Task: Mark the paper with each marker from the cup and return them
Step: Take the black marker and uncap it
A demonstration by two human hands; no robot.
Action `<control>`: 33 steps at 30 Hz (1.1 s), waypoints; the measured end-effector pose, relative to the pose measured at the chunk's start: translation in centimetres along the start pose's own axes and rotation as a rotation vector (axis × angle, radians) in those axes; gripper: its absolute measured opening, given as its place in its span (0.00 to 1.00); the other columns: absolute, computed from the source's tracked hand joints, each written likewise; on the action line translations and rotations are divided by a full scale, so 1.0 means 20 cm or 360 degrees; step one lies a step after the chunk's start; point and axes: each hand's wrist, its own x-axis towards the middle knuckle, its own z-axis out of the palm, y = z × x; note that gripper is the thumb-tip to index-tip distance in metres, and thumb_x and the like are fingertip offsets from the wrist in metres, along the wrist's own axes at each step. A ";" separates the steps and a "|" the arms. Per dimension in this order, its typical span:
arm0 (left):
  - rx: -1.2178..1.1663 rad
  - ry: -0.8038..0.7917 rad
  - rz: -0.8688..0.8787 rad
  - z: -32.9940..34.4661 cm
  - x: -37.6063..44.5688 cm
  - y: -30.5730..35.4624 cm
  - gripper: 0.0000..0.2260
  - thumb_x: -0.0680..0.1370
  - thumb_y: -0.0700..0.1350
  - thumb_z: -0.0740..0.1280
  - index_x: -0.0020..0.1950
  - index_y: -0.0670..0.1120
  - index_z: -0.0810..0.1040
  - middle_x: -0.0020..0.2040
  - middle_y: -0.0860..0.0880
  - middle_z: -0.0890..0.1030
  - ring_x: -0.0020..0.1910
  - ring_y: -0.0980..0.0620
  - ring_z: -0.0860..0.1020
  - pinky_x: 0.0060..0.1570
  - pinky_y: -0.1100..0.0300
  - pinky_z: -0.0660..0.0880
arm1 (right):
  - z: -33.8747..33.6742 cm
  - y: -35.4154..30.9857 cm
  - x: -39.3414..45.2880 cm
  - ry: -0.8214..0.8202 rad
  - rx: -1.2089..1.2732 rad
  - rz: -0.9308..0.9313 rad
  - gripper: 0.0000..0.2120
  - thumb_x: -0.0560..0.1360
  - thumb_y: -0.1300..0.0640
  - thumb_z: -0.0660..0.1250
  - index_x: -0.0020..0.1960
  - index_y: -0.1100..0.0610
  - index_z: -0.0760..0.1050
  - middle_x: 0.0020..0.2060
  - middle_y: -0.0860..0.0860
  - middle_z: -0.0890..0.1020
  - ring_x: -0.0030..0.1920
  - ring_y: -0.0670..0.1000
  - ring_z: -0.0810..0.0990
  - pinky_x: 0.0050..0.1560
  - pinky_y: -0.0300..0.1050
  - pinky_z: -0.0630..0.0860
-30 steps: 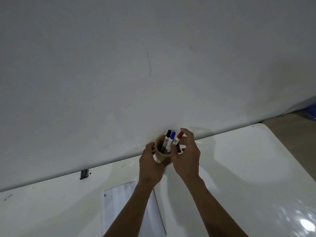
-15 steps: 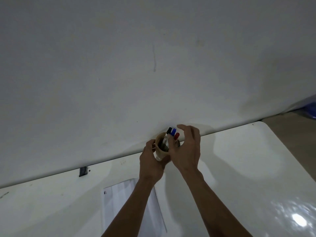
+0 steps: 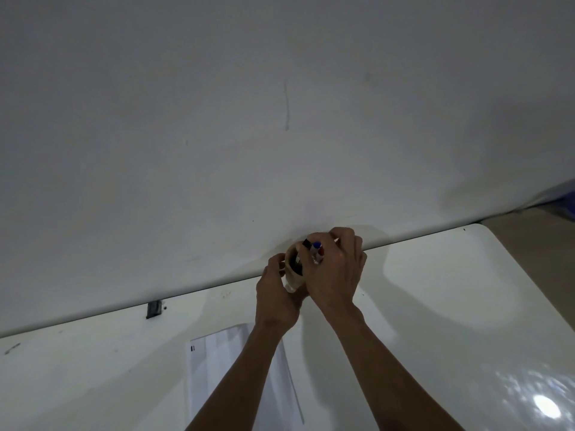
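A tan cup [image 3: 292,276] stands at the far edge of the white table, tilted toward me, with my left hand [image 3: 277,293] wrapped around its left side. Three markers stick out of it: a black-capped one [image 3: 306,243], a blue-capped one [image 3: 316,245] and a red-capped one [image 3: 320,251]. My right hand [image 3: 337,269] is curled over the cup's right side, its fingers closed around the marker tops; which marker they pinch is hidden. A white sheet of paper [image 3: 217,368] lies nearer to me, partly under my left forearm, with small marks at its upper left corner.
The white table [image 3: 435,337] butts against a plain grey wall [image 3: 280,119]. A small dark clip [image 3: 154,308] sits at the table's far edge on the left. The table's right corner is rounded, with floor beyond it. A bright light glare shows at lower right.
The red marker has sunk down into the cup beside the other two. My right hand has closed over the marker tops, and the cup has tilted toward me.
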 end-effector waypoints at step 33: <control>-0.0235 0.0075 -0.0075 -0.68 -0.63 0.04 0.08 0.79 0.51 0.68 0.56 0.54 0.83 0.48 0.52 0.86 0.49 0.54 0.85 0.50 0.48 0.84 | -0.57 -0.33 -0.59 -0.1004 0.1083 0.0591 0.09 0.72 0.60 0.76 0.48 0.48 0.83 0.42 0.43 0.86 0.40 0.49 0.86 0.43 0.44 0.83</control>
